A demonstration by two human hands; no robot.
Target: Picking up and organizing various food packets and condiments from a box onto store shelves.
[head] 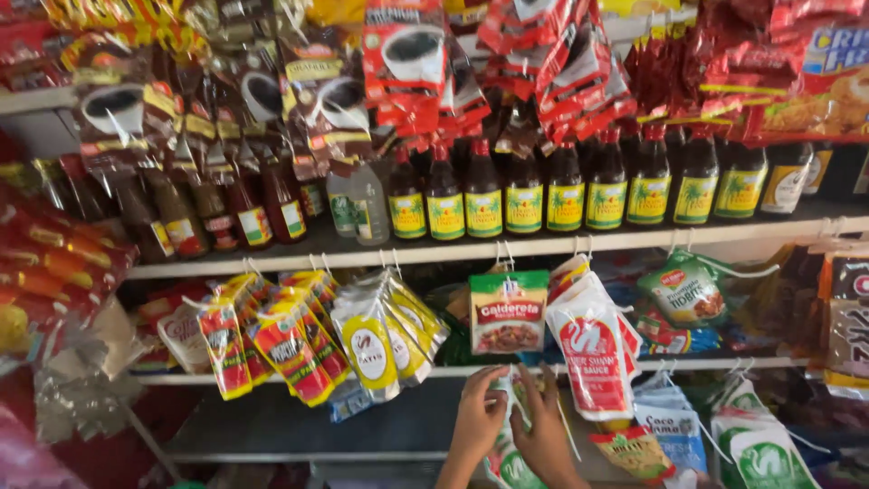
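Both my hands reach up to the lower part of a shop shelf. My left hand [478, 418] and my right hand [543, 430] press side by side on green and white sachets [509, 464] that hang below the middle shelf edge [471, 369]. The fingers of both hands lie on the packets; how firmly they grip them is hard to tell. Just above the hands hangs a green and red sauce-mix packet [508, 311]. A white and red pouch [590, 351] hangs right beside my right hand.
Dark bottles with yellow labels [523, 195] line the upper shelf [507, 246]. Coffee sachet strips [403, 59] hang above. Yellow and red pouches [290, 344] and silver pouches [376, 349] hang to the left. More white and green pouches [760, 453] hang at the lower right.
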